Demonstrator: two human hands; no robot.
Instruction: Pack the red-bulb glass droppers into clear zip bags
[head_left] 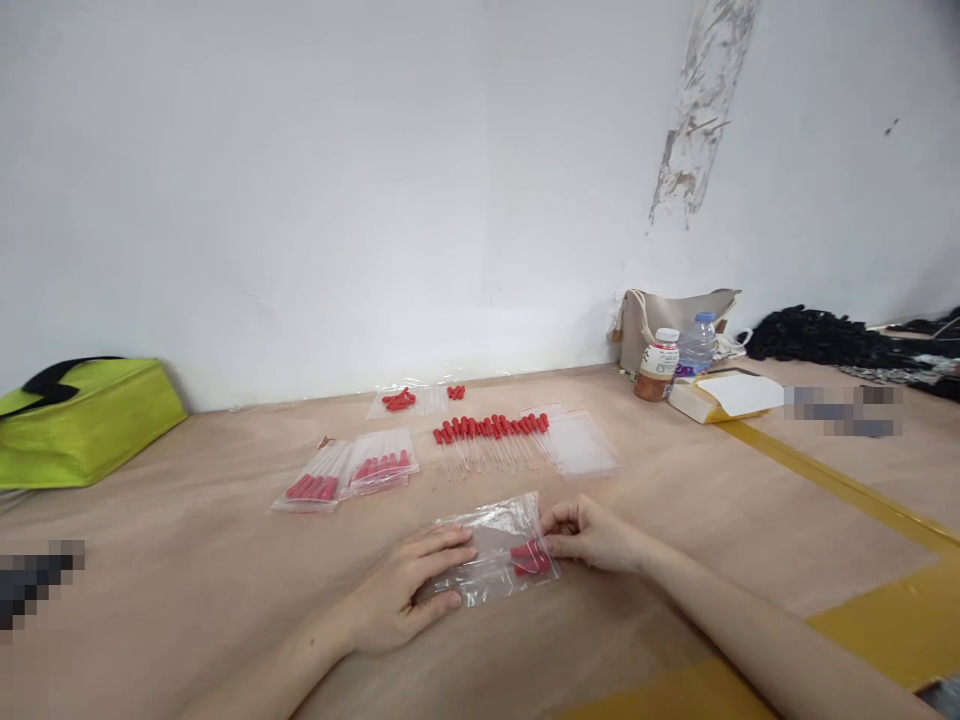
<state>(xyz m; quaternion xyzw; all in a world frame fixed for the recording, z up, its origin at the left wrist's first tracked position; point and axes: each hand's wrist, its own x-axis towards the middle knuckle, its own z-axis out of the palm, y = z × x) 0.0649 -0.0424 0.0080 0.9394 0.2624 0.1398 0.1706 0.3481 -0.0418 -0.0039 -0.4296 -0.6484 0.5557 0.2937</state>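
Note:
A clear plastic zip bag (491, 535) lies on the brown-covered table in front of me, with red-bulbed droppers (531, 566) at its right end. My left hand (409, 585) rests on the bag's left end, fingers stretched out and thumb apart. At the opposite end, my right hand (581, 535) pinches the bag's edge beside the red bulbs; whether a bulb is also between the fingertips I cannot tell. Just beyond, a row of loose droppers (491, 430) with red bulbs points away from me. Flat plastic bags (589, 445) lie right of that row.
Filled dropper bags (311, 480) lie to the left. Farther back, near the wall, are more red bulbs (399, 399) on clear plastic. A lime-green bag (90, 420) stands far left. Bottles (658, 365), a beige bag (682, 305) and black material (825, 340) are at the right.

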